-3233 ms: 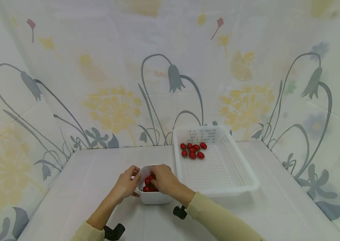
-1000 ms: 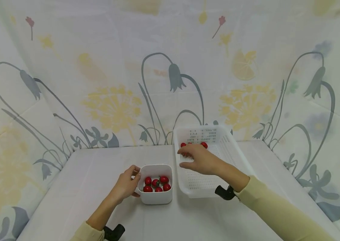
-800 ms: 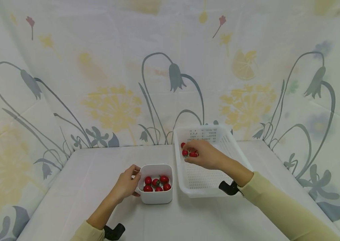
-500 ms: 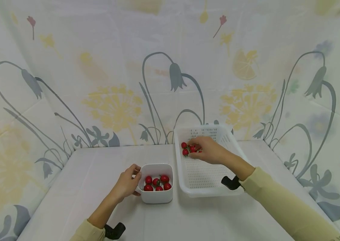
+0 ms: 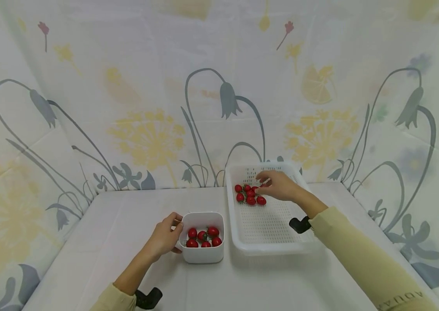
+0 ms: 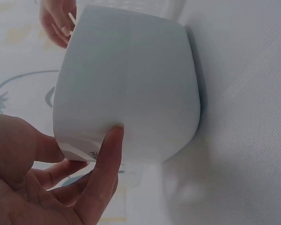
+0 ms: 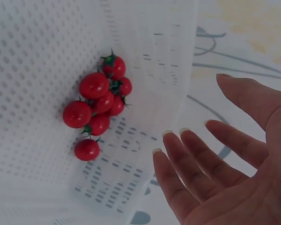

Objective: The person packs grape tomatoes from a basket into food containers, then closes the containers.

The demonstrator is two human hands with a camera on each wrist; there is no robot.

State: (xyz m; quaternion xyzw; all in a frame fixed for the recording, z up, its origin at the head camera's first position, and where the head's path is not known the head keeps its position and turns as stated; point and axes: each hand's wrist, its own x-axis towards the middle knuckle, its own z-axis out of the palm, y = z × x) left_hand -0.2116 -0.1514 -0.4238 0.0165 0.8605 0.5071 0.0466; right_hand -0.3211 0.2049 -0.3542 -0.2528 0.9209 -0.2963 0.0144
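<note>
My left hand (image 5: pixel 164 234) holds the left side of a small white square container (image 5: pixel 203 255). In the left wrist view, the fingers of my left hand (image 6: pixel 70 183) spread around a corner of the container (image 6: pixel 131 84), one fingertip against its outer wall. Several red cherry tomatoes (image 5: pixel 202 236) lie inside it. My right hand (image 5: pixel 278 185) hovers over the white perforated basket (image 5: pixel 278 249), holding nothing, just right of a cluster of cherry tomatoes (image 5: pixel 250 200). The right wrist view shows my right hand (image 7: pixel 225 173) with fingers spread, apart from the tomatoes (image 7: pixel 100 101), some with green stems.
The basket stands right of the container on a white-covered table (image 5: pixel 126 216). A floral-printed sheet (image 5: pixel 219 142) hangs behind and along both sides. Each wrist bears a black camera mount (image 5: pixel 300 224).
My right hand left the container, moved over the basket's tomatoes, then rose and drew right, uncovering the cluster. More tomatoes in the container are now visible. My left hand stays at the container.
</note>
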